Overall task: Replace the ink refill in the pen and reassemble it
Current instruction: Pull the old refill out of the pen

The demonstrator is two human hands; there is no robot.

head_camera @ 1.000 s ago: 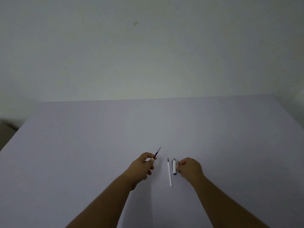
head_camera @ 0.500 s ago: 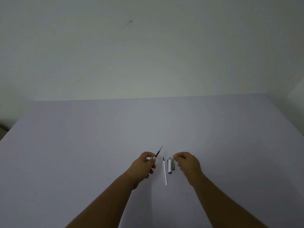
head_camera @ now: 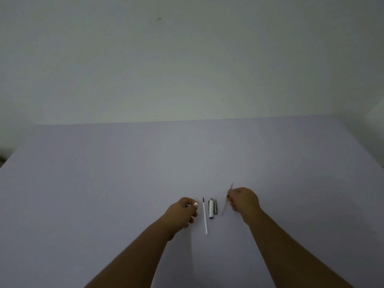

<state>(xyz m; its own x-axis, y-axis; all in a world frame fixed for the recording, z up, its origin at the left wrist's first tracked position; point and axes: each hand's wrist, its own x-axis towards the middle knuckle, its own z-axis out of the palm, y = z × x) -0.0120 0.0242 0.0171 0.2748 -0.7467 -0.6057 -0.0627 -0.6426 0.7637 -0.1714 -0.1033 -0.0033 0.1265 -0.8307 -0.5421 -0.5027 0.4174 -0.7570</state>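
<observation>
My left hand (head_camera: 181, 212) is closed around a white pen barrel (head_camera: 196, 203); only its open end shows past my fingers. My right hand (head_camera: 245, 201) pinches a thin ink refill (head_camera: 224, 206), blurred and slanting from upper right to lower left. Between the hands, a white refill with a dark tip (head_camera: 205, 218) lies on the table, pointing away from me. Just right of it lies the pen cap (head_camera: 211, 208) with its metal clip (head_camera: 216, 206).
The pale lilac table (head_camera: 187, 159) runs back to a plain wall. Its left and right edges slant in at the frame's sides. Both my forearms come in from the bottom.
The dark-tipped refill that stuck out of the barrel in my left hand is gone from it. My right hand has left the cap and moved right, holding a thin refill.
</observation>
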